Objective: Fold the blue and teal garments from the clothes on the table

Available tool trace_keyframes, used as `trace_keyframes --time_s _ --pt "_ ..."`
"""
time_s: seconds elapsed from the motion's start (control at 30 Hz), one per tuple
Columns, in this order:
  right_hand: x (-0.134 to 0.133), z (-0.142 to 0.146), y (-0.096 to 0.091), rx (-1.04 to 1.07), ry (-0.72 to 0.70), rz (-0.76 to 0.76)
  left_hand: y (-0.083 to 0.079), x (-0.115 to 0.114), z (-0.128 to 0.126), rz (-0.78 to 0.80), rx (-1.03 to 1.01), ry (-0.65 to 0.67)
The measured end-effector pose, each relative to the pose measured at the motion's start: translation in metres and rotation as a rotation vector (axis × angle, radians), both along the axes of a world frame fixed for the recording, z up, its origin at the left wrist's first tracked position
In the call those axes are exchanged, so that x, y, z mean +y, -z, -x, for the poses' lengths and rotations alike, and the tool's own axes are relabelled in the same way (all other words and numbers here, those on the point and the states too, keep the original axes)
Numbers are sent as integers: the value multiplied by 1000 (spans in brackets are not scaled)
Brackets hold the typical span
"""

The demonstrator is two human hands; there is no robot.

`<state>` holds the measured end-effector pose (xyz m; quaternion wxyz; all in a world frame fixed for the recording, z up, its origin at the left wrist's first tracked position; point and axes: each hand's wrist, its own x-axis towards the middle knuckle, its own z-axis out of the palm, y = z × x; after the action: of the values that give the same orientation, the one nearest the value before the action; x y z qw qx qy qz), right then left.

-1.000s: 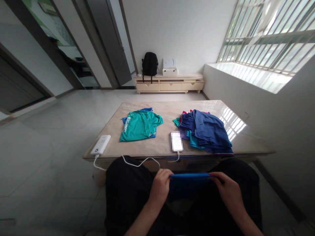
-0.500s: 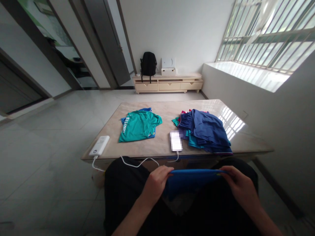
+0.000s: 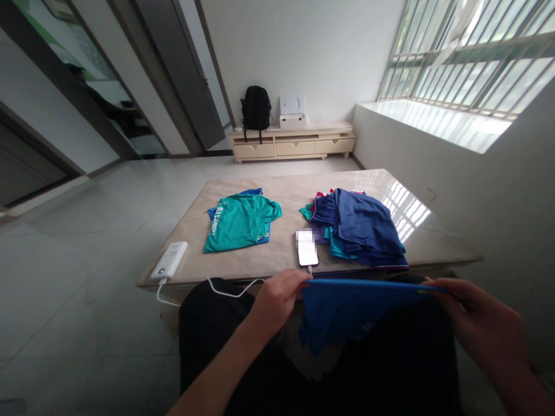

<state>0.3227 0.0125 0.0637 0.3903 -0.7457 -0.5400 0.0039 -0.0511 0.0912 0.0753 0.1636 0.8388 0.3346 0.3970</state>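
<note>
A blue garment (image 3: 347, 309) is stretched between both hands over my lap, just below the table's near edge. My left hand (image 3: 277, 303) pinches its left end, and my right hand (image 3: 481, 323) grips its right end with closed fingers. On the marble table (image 3: 286, 257), a flat teal shirt (image 3: 238, 222) lies at the left over another blue one. A heap of navy and teal clothes (image 3: 358, 225) sits at the right.
A phone (image 3: 307, 249) lies near the table's front edge, cabled to a white power bank (image 3: 170, 260) at the left corner. A low cabinet (image 3: 292, 144) with a black backpack (image 3: 255, 108) stands at the far wall. Barred window at right; doors at left.
Both hands have lifted the blue garment from my lap and pulled it wider, the right hand moving out to the right. The view has tilted slightly.
</note>
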Motion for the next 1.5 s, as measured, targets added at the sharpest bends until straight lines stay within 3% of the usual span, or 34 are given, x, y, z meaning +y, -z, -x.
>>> trace_keyframes --time_s 0.1,0.17,0.27,0.37,0.43,0.5,0.6,0.67,0.73,0.8,0.87,0.97,1.07,1.2,1.5 --pt "9 -16 -22 -99 62 -52 -26 27 -11 5 49 39" --pt "36 -29 -40 -113 73 -105 -44 65 -26 -23 68 52" --pt "117 -49 -63 -15 -33 -205 -64 149 -66 -38 113 38" --pt "224 -65 -78 119 -96 -210 -73 236 -120 20 246 -146" --pt "280 -67 -77 180 -154 -153 -68 276 -152 47 286 -222" --pt "306 -58 -60 230 -156 -164 -52 295 -170 73 320 -300" --pt "285 -30 -7 293 -116 -263 -10 294 -154 99 402 -322" --pt "249 -9 31 343 -91 -292 21 284 -112 131 491 -299" --pt "217 7 58 398 -75 -304 46 274 -49 197 578 -365" --pt "202 15 69 494 -83 -340 64 264 22 284 651 -519" --pt "204 17 71 617 -77 -379 78 254 87 389 717 -685" --pt "219 15 68 787 -9 -408 101 238 151 526 791 -790" --pt "225 12 66 929 42 -410 128 229 174 563 817 -823" --pt "220 13 64 1032 69 -391 150 232 179 582 816 -829" --pt "204 29 58 1071 42 -317 151 230 180 565 721 -819"
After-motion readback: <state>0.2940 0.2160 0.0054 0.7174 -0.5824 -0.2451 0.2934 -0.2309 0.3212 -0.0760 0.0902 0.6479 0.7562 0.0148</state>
